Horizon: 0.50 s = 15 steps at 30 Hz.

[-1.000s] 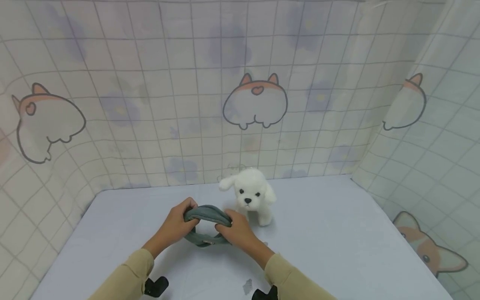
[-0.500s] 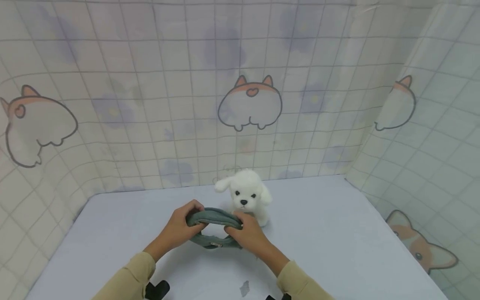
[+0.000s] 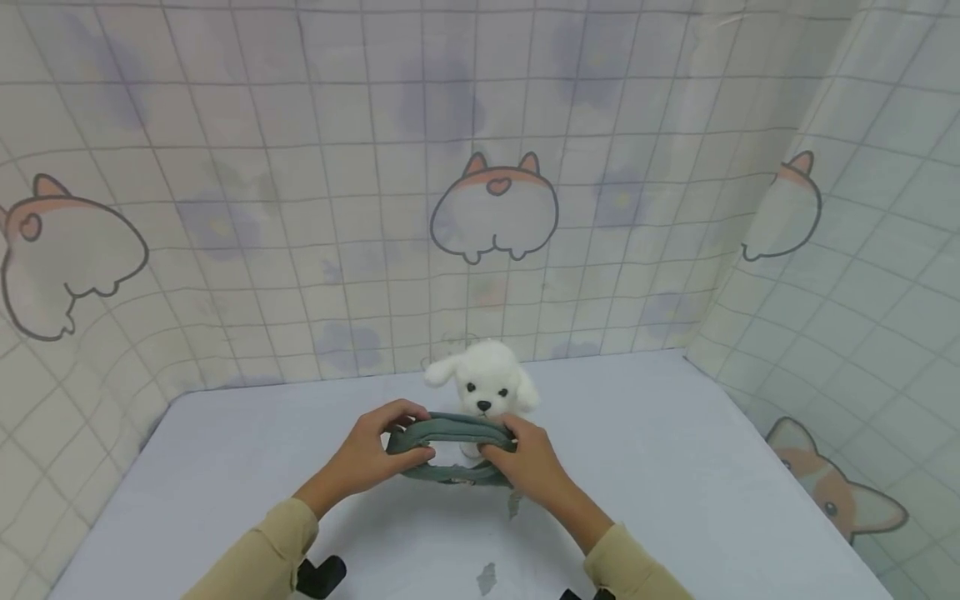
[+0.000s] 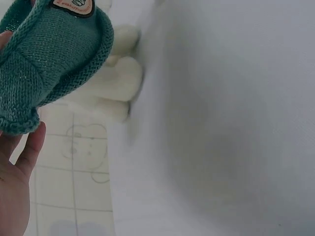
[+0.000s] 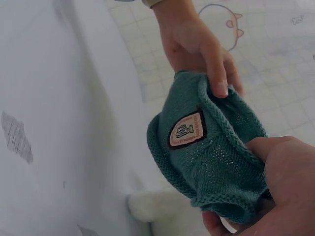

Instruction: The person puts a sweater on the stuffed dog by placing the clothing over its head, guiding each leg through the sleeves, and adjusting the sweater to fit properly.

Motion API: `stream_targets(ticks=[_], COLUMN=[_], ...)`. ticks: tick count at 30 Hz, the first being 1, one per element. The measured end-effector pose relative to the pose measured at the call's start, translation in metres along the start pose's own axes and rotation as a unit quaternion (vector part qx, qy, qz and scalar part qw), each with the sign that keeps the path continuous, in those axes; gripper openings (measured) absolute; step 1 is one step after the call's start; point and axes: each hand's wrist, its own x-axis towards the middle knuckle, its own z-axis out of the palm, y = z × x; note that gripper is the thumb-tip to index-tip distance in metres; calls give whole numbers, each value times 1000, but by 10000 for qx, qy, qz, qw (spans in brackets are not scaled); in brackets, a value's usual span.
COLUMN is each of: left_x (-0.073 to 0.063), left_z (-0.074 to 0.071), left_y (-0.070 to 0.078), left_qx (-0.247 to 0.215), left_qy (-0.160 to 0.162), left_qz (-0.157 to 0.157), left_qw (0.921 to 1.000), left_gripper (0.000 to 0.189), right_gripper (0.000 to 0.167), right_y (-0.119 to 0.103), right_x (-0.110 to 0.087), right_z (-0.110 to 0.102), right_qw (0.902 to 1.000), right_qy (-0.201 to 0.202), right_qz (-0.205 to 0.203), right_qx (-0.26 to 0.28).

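Note:
A small teal knitted sweater (image 3: pixel 457 427) with a sewn-on patch is stretched between both hands, above the table. Its opening is held wide as a flattened ring in the head view. My left hand (image 3: pixel 371 450) grips its left end, thumb at the inner edge. At the other end, my right hand (image 3: pixel 528 458) pinches the fabric between thumb and fingers. Right behind the sweater a white plush dog (image 3: pixel 489 375) stands facing me, its lower body partly covered by the cloth and right hand. The patch (image 5: pixel 187 130) shows clearly in the right wrist view.
The white-covered table (image 3: pixel 645 483) has grey worn marks (image 3: pixel 487 578) near its front. Behind it hangs a grid-patterned curtain (image 3: pixel 337 250) with cartoon corgi prints, which also lines both sides. Dark straps (image 3: pixel 321 577) sit at the wrists.
Both hands have carried the sweater to the right, in front of the plush dog, and drawn it wider. The dog has kept its place, while the whole view has shifted slightly.

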Motion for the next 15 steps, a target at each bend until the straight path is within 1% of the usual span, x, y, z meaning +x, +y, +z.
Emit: stream_targets(ticks=[5,10,13,15], left_x=[5,12,17,21], left_z=[2,6,9,10], left_y=[4,6,6,7], left_qx=[54,110,164,208], left_qy=[6,20,60,131], left_qz=[178,318,465,571], left_qw=[9998,9994,9988,9981], left_gripper=[36,35,35,36], right_gripper=[11,14,17,20], right_y=[4,6,6,6], right_x=[-2,-4,-5,-4], right_z=[-12,-18,-19,-20], right_qw=[9997,9991,9980,9957], right_qy=[250,404,595,792], right_qz=[-2,7,-121,-288], right_qx=[-8,-80,-183,-379])
